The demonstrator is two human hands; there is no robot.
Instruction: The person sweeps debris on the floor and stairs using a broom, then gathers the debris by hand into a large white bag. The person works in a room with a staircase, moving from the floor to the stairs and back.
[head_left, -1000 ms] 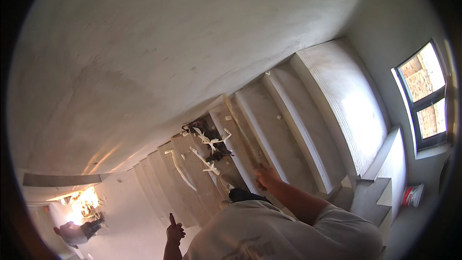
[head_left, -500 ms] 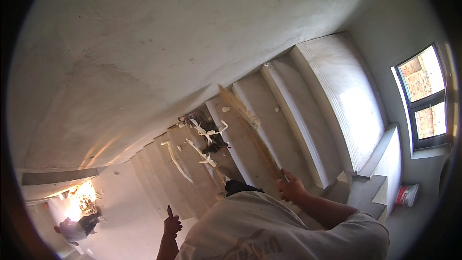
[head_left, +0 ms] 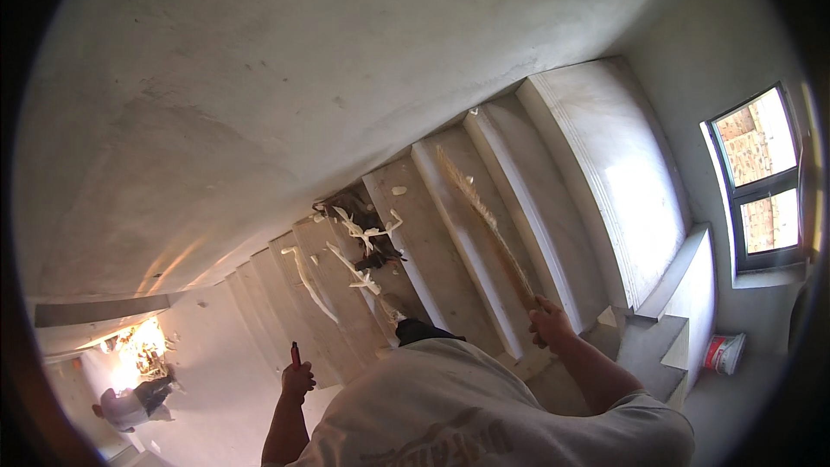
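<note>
The brush (head_left: 488, 220) is gripped in the right hand (head_left: 552, 323), its length pointed toward the wall (head_left: 285, 95); a red tool (head_left: 295, 353) is clasped in the left hand (head_left: 298, 380).

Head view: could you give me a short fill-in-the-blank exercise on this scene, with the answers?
1. The broom is held in the person's ____ hand.
2. The left hand holds a slim object whose free end points ____ in the picture.
3. The bucket is white and ____.
4. The window shows ____ panes.
Missing words: right; up; red; two.
</note>
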